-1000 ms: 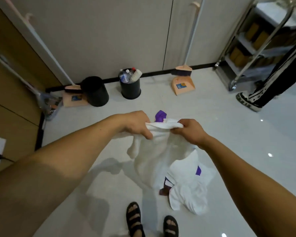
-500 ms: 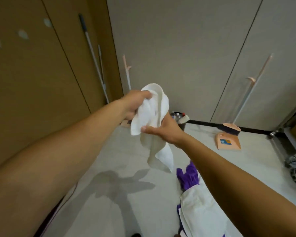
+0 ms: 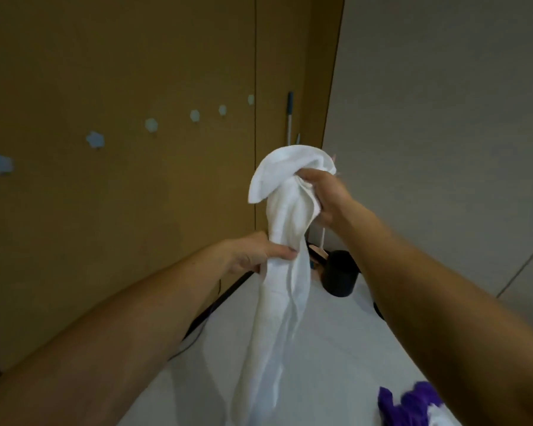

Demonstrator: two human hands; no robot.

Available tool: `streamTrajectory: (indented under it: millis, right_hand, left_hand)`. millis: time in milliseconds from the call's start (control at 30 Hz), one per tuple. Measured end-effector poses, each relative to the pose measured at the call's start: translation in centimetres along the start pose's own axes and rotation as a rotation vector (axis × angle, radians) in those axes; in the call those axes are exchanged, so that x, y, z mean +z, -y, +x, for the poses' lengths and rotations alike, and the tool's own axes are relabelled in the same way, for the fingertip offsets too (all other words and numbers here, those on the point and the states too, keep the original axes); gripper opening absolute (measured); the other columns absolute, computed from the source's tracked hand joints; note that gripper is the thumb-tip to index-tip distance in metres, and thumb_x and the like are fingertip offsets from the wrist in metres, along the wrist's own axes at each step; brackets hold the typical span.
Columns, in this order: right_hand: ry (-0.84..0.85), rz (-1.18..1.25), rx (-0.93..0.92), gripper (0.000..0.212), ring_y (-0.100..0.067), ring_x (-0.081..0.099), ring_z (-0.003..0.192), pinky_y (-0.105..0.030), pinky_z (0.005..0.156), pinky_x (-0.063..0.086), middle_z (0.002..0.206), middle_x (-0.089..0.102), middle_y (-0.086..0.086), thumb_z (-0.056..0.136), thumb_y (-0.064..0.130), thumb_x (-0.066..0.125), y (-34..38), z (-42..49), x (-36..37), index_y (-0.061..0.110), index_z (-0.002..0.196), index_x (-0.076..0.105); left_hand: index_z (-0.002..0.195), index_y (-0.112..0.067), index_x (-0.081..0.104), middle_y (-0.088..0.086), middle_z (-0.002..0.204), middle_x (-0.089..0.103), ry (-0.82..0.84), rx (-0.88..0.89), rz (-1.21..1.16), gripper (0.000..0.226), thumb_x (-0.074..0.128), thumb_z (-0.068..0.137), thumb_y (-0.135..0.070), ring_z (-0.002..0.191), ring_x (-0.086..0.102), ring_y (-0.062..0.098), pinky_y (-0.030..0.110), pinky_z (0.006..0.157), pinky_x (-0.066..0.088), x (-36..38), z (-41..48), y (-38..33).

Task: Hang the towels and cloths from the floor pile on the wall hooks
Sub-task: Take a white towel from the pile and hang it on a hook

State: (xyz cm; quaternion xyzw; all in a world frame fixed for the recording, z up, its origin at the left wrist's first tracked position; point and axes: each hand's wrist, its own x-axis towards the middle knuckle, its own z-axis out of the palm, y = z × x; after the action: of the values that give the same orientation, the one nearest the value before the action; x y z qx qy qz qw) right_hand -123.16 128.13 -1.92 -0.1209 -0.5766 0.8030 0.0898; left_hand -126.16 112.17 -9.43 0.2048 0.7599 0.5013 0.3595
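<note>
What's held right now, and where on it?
A white towel: the right hand grips its bunched top, and the left hand pinches it lower down.

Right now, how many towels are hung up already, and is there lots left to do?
None looks hung yet: every wall hook in view is bare. One white towel is in hand, the right hand gripping its top and the left hand pinching it lower down. At least a purple cloth waits on the floor, so most of the job is left.
</note>
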Motion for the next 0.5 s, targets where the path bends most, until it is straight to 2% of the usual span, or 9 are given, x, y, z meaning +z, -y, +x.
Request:
streamTrajectory:
  millis: [67,100,133,200,267,300,333,433,500]
  right_hand:
    - [0.086,0.02,-0.029,0.06,-0.035,0.064,0.109,-0.051,0.098,0.049,0.122,0.065,-0.02,0.085,0.037,0.07,-0.8,0.5,2.4,0.005,0.133,0.051]
    - [0.157,-0.038,-0.031,0.067,-0.032,0.063,0.111,-0.049,0.098,0.048,0.122,0.065,-0.016,0.08,0.049,0.069,-1.5,0.5,3.5,0.008,0.132,0.054]
    - [0.218,-0.117,-0.015,0.073,-0.029,0.063,0.111,-0.047,0.099,0.047,0.121,0.066,-0.012,0.074,0.059,0.068,-2.6,0.3,4.6,0.013,0.13,0.057]
    - [0.338,-0.248,0.046,0.079,-0.026,0.065,0.109,-0.047,0.096,0.049,0.118,0.069,-0.006,0.065,0.066,0.071,-5.1,0.1,6.6,0.019,0.127,0.06]
    - [0.427,-0.383,0.102,0.075,-0.017,0.071,0.09,-0.04,0.076,0.058,0.103,0.073,0.002,0.063,0.061,0.079,-7.4,-0.3,8.9,0.02,0.123,0.061]
    - [0.43,-0.446,0.104,0.069,-0.011,0.071,0.078,-0.033,0.063,0.058,0.093,0.074,0.005,0.064,0.055,0.082,-8.1,-0.3,10.1,0.021,0.119,0.061]
    - [0.399,-0.489,0.085,0.061,-0.01,0.071,0.075,-0.03,0.059,0.057,0.091,0.073,0.006,0.065,0.048,0.084,-8.7,0.0,11.4,0.021,0.115,0.061]
    - [0.208,-0.471,0.019,0.048,-0.022,0.068,0.093,-0.042,0.081,0.058,0.106,0.069,-0.003,0.071,0.034,0.081,-9.3,1.6,15.1,0.018,0.111,0.059]
    - [0.14,-0.392,0.009,0.043,-0.026,0.067,0.095,-0.045,0.086,0.056,0.107,0.068,-0.008,0.075,0.03,0.078,-9.5,2.4,17.7,0.013,0.11,0.06]
  left_hand:
    - [0.115,-0.014,0.061,0.004,0.103,0.073,-0.113,0.025,-0.072,0.042,0.075,0.08,-0.032,0.094,0.07,0.021,0.035,0.079,0.058,-2.5,-0.9,0.1]
    - [0.115,-0.012,0.062,0.007,0.103,0.073,-0.175,0.05,-0.136,0.04,0.074,0.082,-0.032,0.093,0.071,0.024,0.036,0.077,0.058,-4.0,-1.4,-0.1]
    - [0.116,-0.009,0.063,0.011,0.105,0.072,-0.242,0.085,-0.23,0.04,0.073,0.083,-0.029,0.096,0.07,0.028,0.039,0.082,0.057,-5.7,-1.9,-0.3]
    - [0.123,-0.006,0.06,0.015,0.11,0.071,-0.355,0.154,-0.429,0.043,0.071,0.085,-0.023,0.1,0.068,0.031,0.046,0.092,0.053,-9.2,-3.3,-1.2]
    - [0.126,-0.005,0.058,0.016,0.114,0.069,-0.382,0.197,-0.541,0.046,0.071,0.083,-0.019,0.104,0.066,0.031,0.048,0.095,0.051,-12.6,-4.7,-2.0]
    - [0.126,-0.004,0.056,0.018,0.116,0.067,-0.366,0.208,-0.564,0.048,0.071,0.082,-0.015,0.107,0.065,0.032,0.048,0.095,0.05,-14.0,-5.5,-2.1]
    - [0.127,-0.003,0.055,0.019,0.118,0.066,-0.349,0.212,-0.565,0.049,0.071,0.082,-0.011,0.108,0.064,0.033,0.048,0.096,0.05,-15.2,-6.2,-2.0]
    - [0.132,-0.009,0.05,0.017,0.123,0.063,-0.353,0.208,-0.517,0.049,0.064,0.085,-0.004,0.113,0.061,0.033,0.048,0.101,0.046,-17.6,-8.3,0.0]
    - [0.132,-0.013,0.051,0.012,0.123,0.065,-0.342,0.167,-0.463,0.043,0.059,0.09,-0.01,0.114,0.06,0.029,0.045,0.104,0.043,-18.5,-9.5,2.1]
